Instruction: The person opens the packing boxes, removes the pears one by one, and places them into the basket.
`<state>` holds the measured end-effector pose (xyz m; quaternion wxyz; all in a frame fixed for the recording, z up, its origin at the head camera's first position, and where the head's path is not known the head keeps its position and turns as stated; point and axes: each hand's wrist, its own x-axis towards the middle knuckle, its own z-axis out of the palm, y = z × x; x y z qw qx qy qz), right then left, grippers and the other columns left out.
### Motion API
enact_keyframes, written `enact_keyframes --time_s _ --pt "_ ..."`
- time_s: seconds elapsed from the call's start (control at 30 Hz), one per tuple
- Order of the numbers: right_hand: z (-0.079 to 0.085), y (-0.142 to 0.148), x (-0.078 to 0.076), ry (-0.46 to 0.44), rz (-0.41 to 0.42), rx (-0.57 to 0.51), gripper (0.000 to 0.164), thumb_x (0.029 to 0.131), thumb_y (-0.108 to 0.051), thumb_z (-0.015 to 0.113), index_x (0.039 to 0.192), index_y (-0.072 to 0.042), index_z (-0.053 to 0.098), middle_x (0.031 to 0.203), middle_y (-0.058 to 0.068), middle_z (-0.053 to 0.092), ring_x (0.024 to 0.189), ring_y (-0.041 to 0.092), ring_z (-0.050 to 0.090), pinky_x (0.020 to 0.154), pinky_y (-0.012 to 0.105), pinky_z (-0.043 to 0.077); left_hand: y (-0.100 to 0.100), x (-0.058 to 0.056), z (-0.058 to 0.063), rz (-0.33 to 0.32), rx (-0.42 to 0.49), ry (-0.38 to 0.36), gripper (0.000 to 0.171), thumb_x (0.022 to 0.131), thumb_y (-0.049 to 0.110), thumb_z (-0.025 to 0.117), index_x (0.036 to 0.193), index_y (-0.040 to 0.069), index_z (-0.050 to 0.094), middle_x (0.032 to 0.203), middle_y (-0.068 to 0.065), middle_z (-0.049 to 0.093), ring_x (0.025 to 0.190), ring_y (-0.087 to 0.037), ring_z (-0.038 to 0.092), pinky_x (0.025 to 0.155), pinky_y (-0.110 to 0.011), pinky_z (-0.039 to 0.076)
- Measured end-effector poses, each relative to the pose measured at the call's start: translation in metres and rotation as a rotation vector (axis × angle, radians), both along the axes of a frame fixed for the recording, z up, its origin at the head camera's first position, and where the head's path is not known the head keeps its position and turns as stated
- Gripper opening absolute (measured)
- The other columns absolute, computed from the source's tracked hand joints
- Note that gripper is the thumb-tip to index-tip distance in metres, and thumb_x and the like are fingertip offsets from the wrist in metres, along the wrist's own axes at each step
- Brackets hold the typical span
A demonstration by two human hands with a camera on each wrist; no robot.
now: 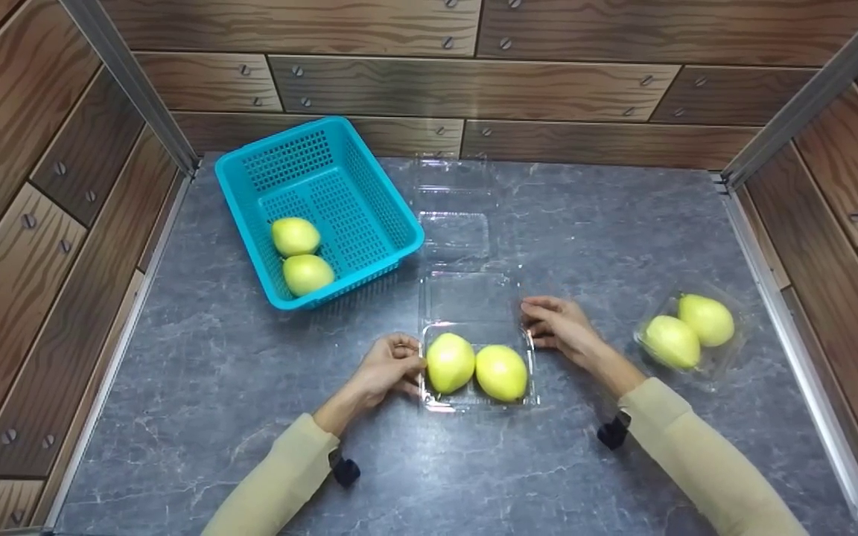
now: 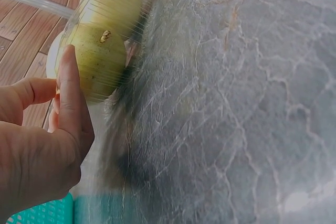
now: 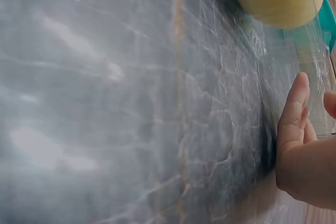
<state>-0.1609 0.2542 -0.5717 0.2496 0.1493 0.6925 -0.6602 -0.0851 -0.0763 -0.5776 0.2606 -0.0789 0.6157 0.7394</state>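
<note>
A clear plastic clamshell container (image 1: pixel 478 406) lies unfolded on the grey marbled table, two yellow-green pears (image 1: pixel 450 363) side by side in its near half. Its transparent lid (image 1: pixel 468 296) extends away from me. My left hand (image 1: pixel 388 366) pinches the container's left rim between thumb and forefinger; in the left wrist view the forefinger (image 2: pixel 69 93) lies straight along the wall beside a pear (image 2: pixel 97 59). On the right side, near the fold, my right hand (image 1: pixel 561 327) touches the container with nearly straight fingers (image 3: pixel 294 108), the thumb apart from them.
A turquoise basket (image 1: pixel 392 257) with two pears (image 1: pixel 308 275) stands at the back left. Behind the lid lies another clear container (image 1: pixel 455 232). To the right sits a clear container (image 1: pixel 723 365) holding two pears (image 1: pixel 706 320). Wood-patterned walls (image 1: pixel 548 89) enclose the table.
</note>
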Motion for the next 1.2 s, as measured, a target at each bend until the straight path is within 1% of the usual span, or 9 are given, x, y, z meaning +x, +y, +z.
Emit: enact_keyframes --time_s 0.17,0.4,0.67,0.83,0.93,1.1,1.2 --pt "0.002 0.003 0.013 -0.024 0.004 -0.048 0.047 0.101 -0.025 0.071 0.14 -0.002 0.056 0.098 -0.004 0.066 0.073 0.008 0.063 0.066 0.023 0.062 0.0 0.0 0.0 -0.002 0.005 -0.006 0.029 0.088 -0.008 0.067 0.114 -0.004 0.054 0.087 -0.003 0.061 0.068 -0.012 0.061 0.054 -0.027 0.063" --pt "0.005 0.006 0.03 -0.045 0.015 -0.134 0.038 0.101 -0.025 0.071 0.132 -0.006 0.062 0.101 -0.003 0.065 0.076 0.009 0.064 0.068 0.024 0.062 0.001 0.001 0.001 -0.003 0.021 0.014 0.028 0.087 -0.007 0.066 0.112 -0.003 0.053 0.083 -0.001 0.059 0.065 -0.009 0.06 0.051 -0.026 0.062" --pt "0.008 0.008 0.045 -0.066 0.048 -0.161 0.019 0.101 -0.023 0.071 0.117 -0.013 0.067 0.099 -0.002 0.066 0.075 0.01 0.066 0.069 0.024 0.064 0.002 0.001 0.0 0.005 0.004 0.006 0.029 0.087 -0.007 0.066 0.113 -0.004 0.054 0.083 -0.001 0.059 0.064 -0.01 0.059 0.05 -0.026 0.062" --pt "0.008 0.008 0.054 -0.08 0.071 -0.178 0.02 0.103 -0.022 0.067 0.119 -0.01 0.063 0.098 -0.002 0.064 0.075 0.01 0.064 0.069 0.024 0.063 0.002 0.001 0.0 0.01 0.007 0.005 0.03 0.087 -0.007 0.066 0.113 -0.004 0.053 0.083 -0.002 0.059 0.064 -0.01 0.059 0.05 -0.025 0.061" --pt "0.007 0.006 0.059 -0.085 0.065 -0.192 0.018 0.104 -0.021 0.067 0.117 -0.01 0.062 0.095 -0.003 0.063 0.074 0.01 0.063 0.068 0.024 0.062 0.002 0.001 0.0 0.01 0.006 0.003 0.03 0.087 -0.007 0.067 0.114 -0.004 0.053 0.084 -0.002 0.061 0.064 -0.01 0.06 0.05 -0.025 0.062" --pt "0.007 0.004 0.063 -0.08 0.061 -0.213 0.007 0.104 -0.02 0.066 0.107 -0.015 0.063 0.091 -0.005 0.062 0.071 0.009 0.063 0.065 0.024 0.061 0.001 0.001 0.0 0.014 0.002 0.001 0.031 0.088 -0.008 0.068 0.116 -0.006 0.053 0.085 -0.002 0.061 0.065 -0.011 0.061 0.051 -0.026 0.062" --pt "0.007 0.003 0.064 -0.082 0.067 -0.221 0.004 0.104 -0.019 0.065 0.102 -0.017 0.062 0.089 -0.006 0.062 0.069 0.009 0.063 0.064 0.024 0.062 0.002 0.001 0.0 0.013 -0.001 -0.002 0.031 0.088 -0.008 0.067 0.116 -0.006 0.053 0.085 -0.002 0.061 0.064 -0.011 0.061 0.051 -0.026 0.062"
